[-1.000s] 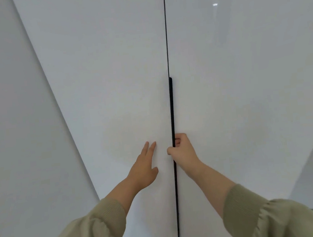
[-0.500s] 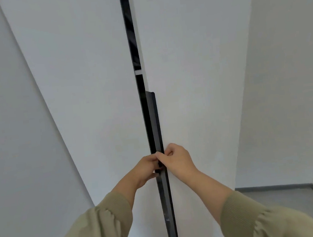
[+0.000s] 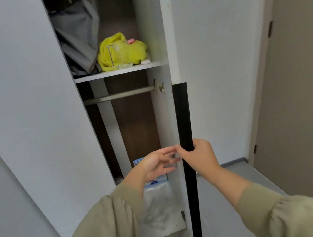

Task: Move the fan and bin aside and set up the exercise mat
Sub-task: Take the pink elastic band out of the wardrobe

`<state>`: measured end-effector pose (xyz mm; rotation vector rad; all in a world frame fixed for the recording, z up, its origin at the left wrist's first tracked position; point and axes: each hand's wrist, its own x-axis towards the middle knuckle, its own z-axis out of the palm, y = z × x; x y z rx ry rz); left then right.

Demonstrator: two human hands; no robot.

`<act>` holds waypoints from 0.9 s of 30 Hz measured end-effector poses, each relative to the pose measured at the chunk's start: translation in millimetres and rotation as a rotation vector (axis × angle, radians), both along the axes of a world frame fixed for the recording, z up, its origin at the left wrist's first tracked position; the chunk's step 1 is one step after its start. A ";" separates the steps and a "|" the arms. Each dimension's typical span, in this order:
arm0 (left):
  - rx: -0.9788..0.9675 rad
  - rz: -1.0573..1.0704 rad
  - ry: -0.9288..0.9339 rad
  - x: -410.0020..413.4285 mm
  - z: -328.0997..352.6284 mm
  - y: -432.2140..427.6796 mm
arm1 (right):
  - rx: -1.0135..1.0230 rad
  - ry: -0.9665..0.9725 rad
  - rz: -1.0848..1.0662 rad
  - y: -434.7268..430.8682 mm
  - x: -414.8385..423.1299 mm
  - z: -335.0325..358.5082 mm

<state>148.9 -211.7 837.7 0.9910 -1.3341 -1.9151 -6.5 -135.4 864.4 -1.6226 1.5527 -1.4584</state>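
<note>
Two hands are in view, coming out of two olive sleeves (image 3: pixel 108 223). The right hand (image 3: pixel 198 156) is curled round the black handle strip (image 3: pixel 183 119), one long strip that runs down the free edge of the right door (image 3: pixel 212 54). The left hand (image 3: pixel 158 163) holds nothing. Its fingers are loosely spread and point to the right, with the fingertips just beside the right thumb. Whether they touch the inner face of the door, I cannot tell.

The wardrobe has two doors. The left door (image 3: pixel 33 92) covers its side, the right door stands open, and between them is one narrow opening. Inside are one shelf (image 3: pixel 116 72) and, under it, one hanging rail (image 3: pixel 118 96). On the shelf lie three things: one grey fabric bag (image 3: pixel 79 35) at the left, one yellow cloth bundle (image 3: pixel 121 52) touching it, and one small white object (image 3: pixel 145 61) near the shelf's front edge. Low in the opening stands one package in clear plastic (image 3: pixel 157 205) with a blue and white label, partly hidden behind the left hand. Whether it is the exercise mat, I cannot tell.

To the right of the open door, a strip of grey floor (image 3: pixel 244 171) shows, reaching to one beige room door (image 3: pixel 302 83).
</note>
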 end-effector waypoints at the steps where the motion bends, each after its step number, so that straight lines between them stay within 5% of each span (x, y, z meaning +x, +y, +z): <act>1: -0.005 -0.011 -0.001 -14.5 -0.4 1.1 | 0.007 -0.004 -0.033 2.8 -14.9 2.6; 13: -0.059 0.080 -0.077 -60.6 8.6 -5.6 | 0.196 0.282 -0.170 2.0 -66.1 9.5; 17: -0.058 0.020 -0.086 -64.2 7.7 4.2 | 0.708 0.694 -0.166 14.4 -63.1 3.1; 21: -0.062 0.059 -0.055 -54.9 5.6 8.9 | 1.072 0.615 0.027 26.1 -39.3 9.3; 27: -0.174 0.262 -0.158 0.9 29.0 -1.6 | 0.783 0.790 0.122 10.1 18.4 29.3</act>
